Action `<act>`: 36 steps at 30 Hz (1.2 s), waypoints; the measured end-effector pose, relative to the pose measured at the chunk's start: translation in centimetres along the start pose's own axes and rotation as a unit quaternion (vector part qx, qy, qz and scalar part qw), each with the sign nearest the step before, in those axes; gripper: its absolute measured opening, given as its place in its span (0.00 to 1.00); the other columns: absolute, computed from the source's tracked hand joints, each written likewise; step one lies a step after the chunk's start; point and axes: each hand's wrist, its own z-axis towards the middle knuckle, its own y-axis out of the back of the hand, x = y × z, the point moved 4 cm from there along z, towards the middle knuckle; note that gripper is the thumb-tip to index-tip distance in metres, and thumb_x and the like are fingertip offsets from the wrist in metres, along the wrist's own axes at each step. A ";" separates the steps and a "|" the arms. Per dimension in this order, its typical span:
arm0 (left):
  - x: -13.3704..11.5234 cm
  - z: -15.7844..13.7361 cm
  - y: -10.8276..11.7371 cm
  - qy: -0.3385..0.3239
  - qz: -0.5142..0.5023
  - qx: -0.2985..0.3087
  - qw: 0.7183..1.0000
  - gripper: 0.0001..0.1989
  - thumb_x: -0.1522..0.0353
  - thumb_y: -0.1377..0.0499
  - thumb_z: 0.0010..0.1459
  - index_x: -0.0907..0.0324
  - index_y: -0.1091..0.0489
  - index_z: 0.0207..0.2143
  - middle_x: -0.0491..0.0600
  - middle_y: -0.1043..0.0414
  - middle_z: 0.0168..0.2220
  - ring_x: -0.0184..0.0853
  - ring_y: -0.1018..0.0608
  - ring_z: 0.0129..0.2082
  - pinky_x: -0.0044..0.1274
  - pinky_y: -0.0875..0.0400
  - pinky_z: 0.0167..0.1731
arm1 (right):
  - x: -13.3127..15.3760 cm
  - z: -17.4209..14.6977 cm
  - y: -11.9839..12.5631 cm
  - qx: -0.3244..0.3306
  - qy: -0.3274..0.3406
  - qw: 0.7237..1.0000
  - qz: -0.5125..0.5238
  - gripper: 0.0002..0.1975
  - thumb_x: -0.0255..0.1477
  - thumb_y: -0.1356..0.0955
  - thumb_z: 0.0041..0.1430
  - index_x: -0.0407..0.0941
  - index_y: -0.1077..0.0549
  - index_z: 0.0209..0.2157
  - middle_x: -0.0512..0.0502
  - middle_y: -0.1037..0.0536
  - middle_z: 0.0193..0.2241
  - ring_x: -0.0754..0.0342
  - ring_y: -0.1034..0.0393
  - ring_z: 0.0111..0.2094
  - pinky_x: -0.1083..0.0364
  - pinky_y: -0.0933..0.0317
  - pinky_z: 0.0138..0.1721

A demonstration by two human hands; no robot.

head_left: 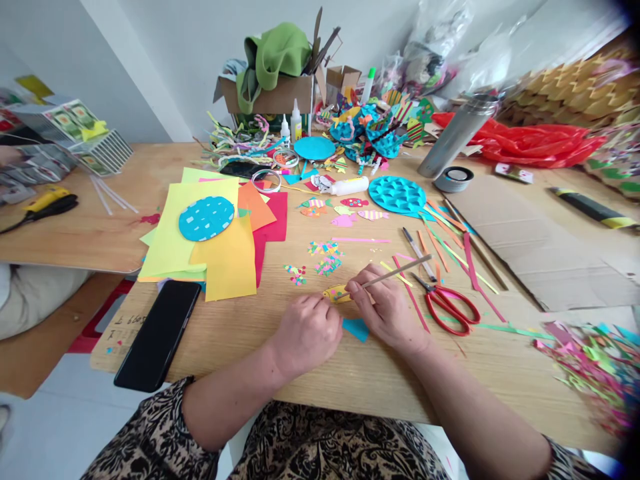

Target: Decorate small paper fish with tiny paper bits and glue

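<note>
My right hand [387,310] pinches a thin wooden stick [397,272], its lower tip on a small yellow paper fish [336,292]. My left hand [311,331] is closed, with its curled fingers at the fish's left end, holding it to the table. A blue paper scrap [357,329] lies between my wrists. Just beyond the fish are piles of tiny coloured paper bits [327,265] and round dots [296,273]. Several finished paper fish [343,220] lie farther back.
Red-handled scissors [453,310], a pen [419,253] and paper strips lie to the right, beside a cardboard sheet [545,247]. Coloured paper [230,267] and a black phone [159,333] are on the left. A glue bottle [350,187] and a steel flask [457,137] are farther back.
</note>
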 end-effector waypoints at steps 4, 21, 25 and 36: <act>0.0 0.0 0.0 0.000 0.004 0.006 1.000 0.07 0.73 0.43 0.57 0.63 0.29 0.26 0.55 0.22 0.32 0.40 0.20 0.34 0.32 0.24 0.37 | -0.1 -0.1 -0.1 0.000 -0.004 1.000 0.007 0.09 0.21 0.39 0.64 0.46 0.35 0.29 0.47 0.29 0.25 0.53 0.37 0.29 0.53 0.42 0.31; 0.1 0.2 0.1 0.012 0.002 0.029 1.000 0.07 0.73 0.43 0.57 0.62 0.30 0.26 0.53 0.24 0.32 0.40 0.22 0.33 0.32 0.26 0.34 | -0.2 0.0 -0.5 0.016 -0.023 0.999 0.021 0.11 0.23 0.40 0.65 0.46 0.35 0.28 0.47 0.31 0.23 0.52 0.39 0.29 0.52 0.43 0.31; 0.0 0.1 0.2 0.011 -0.002 0.027 1.000 0.07 0.73 0.44 0.58 0.62 0.29 0.27 0.53 0.24 0.34 0.40 0.22 0.34 0.32 0.26 0.35 | -0.3 -0.1 -0.4 0.014 -0.033 0.999 0.026 0.12 0.25 0.40 0.66 0.46 0.36 0.27 0.47 0.31 0.23 0.52 0.39 0.29 0.52 0.43 0.30; -0.2 -0.1 -0.3 -0.009 0.011 0.064 0.998 0.08 0.72 0.45 0.59 0.62 0.28 0.28 0.54 0.24 0.35 0.41 0.24 0.38 0.33 0.27 0.37 | -0.8 -0.1 -0.4 0.004 -0.076 0.996 0.052 0.15 0.30 0.41 0.68 0.46 0.35 0.26 0.47 0.30 0.23 0.52 0.36 0.29 0.53 0.42 0.30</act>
